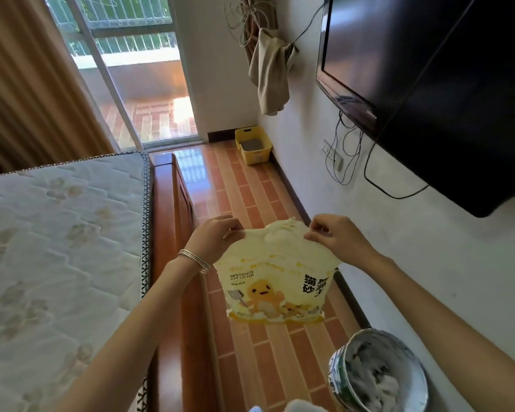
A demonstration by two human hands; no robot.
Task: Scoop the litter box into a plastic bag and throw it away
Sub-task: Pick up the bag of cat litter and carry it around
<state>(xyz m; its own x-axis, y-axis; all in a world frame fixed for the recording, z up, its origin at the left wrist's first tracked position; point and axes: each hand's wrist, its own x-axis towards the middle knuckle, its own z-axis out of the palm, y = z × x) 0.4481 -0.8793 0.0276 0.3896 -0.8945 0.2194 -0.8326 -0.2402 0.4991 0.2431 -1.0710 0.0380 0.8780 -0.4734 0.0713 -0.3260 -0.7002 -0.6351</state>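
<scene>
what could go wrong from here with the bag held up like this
1. The left hand and right hand pinch only the top edge of the litter bag. That thin grip could slip or tear the plastic, dropping it on the tiled floor.
2. The litter box sits far off by the wall, so scooped litter may spill unless the bag is carried over there first.

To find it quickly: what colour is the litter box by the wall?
The litter box is yellow; head view.
</scene>
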